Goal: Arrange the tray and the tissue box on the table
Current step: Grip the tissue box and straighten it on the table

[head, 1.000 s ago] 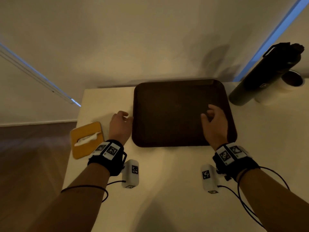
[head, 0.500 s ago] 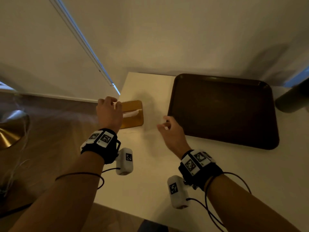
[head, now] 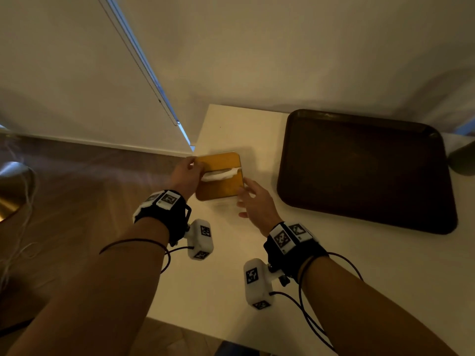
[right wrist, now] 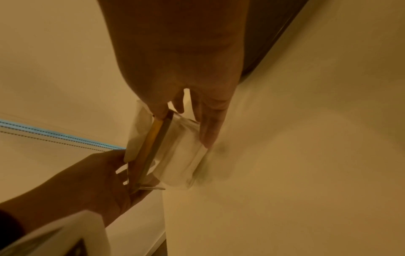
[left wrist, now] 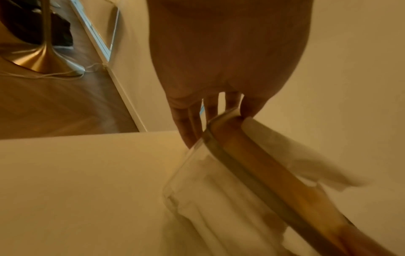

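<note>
Tissue box, clear plastic, orange lid, at edge of white desk: your left hand grips its left end; your right hand touches its right side, fingers straight.

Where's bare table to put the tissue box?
Bare table: the strip between tissue box and tray, the corner behind the box, the stretch on the tray's near side. Crowded: the left edge, where left hand and right hand touch the box.

White table carries 3 items: dark brown tray flat at far right, orange-lidded tissue box at left edge (possibly lifted, blurred), dark object cut off by frame.
</note>
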{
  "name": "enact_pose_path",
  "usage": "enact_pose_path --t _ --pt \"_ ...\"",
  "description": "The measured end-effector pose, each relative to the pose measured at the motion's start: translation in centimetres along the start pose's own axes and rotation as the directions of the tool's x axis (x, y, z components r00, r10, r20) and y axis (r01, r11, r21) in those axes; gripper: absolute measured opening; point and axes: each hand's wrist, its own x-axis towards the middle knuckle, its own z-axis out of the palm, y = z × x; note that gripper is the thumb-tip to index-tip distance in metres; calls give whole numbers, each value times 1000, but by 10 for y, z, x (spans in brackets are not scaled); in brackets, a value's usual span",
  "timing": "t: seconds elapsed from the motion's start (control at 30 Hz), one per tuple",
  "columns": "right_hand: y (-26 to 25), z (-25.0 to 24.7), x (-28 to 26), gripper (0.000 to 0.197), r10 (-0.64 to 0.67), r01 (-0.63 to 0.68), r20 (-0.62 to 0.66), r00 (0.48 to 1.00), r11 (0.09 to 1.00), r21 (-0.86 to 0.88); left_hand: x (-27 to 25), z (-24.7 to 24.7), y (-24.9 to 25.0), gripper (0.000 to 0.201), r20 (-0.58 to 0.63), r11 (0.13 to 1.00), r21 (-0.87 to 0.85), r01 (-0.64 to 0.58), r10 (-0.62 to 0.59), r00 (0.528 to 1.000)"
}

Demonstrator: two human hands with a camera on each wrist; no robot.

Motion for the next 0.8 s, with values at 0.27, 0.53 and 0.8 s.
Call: enact_pose_path --t 0.27,0.53,0.8 --pt "-32 -11 8 35 -117 119 -74 990 992 27 0 1 41 45 -30 996 -15 -83 83 996" --pt "-63 -18 46 39 -132 134 -86 987 991 8 32 0 73 51 -30 995 -59 -86 84 996" --pt "-85 -19 96 42 -117 112 -153 981 993 -38 95 6 101 49 66 998 -43 -44 47 997"
